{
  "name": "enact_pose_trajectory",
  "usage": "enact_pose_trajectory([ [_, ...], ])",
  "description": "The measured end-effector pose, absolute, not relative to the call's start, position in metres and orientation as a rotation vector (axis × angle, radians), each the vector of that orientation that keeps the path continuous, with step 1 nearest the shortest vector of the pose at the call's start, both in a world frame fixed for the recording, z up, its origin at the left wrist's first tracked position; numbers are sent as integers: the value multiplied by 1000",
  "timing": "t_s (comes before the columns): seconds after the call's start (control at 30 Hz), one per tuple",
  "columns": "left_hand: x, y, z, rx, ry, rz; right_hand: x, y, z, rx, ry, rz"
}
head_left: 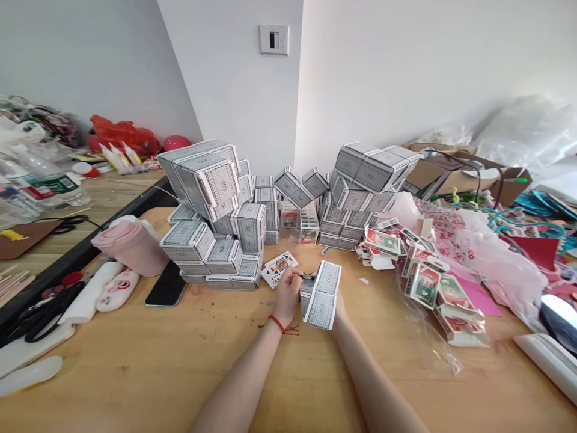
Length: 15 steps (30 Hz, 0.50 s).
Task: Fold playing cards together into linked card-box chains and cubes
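Between my hands is a block built of playing cards [321, 294], tilted above the table, with grey patterned card backs outward. My left hand [288, 291], a red string bracelet at its wrist, has its fingers closed at the block's left edge. My right hand [340, 308] grips the block's right side; its fingers are mostly hidden behind it. Just beyond my left hand lie loose playing cards [279, 267], face up. Stacks of similar card blocks stand behind, on the left [225, 240] and right [356, 198]. A V-shaped card piece [300, 189] sits between them.
Torn card boxes [426, 285] and clear plastic wrap [433, 337] lie at right. Full card packs [309, 231] stand at the back. A phone [166, 287], a pink roll [128, 243] and black scissors [51, 313] lie at left. An open cardboard carton [478, 174] is behind right.
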State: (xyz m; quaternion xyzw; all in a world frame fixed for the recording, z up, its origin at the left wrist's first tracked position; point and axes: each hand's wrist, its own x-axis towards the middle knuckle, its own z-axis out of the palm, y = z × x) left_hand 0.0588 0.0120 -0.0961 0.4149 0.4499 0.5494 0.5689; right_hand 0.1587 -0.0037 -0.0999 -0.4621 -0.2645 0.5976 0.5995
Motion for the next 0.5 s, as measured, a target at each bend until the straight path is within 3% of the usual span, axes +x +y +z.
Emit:
enact_pose_trajectory([
  [0.37, 47, 9, -85, 1409, 1094, 1277, 162, 0, -92, -924, -648, 1537],
  [0.5, 45, 8, -81, 1578, 1118, 1273, 159, 4, -94, -1062, -831, 1385],
])
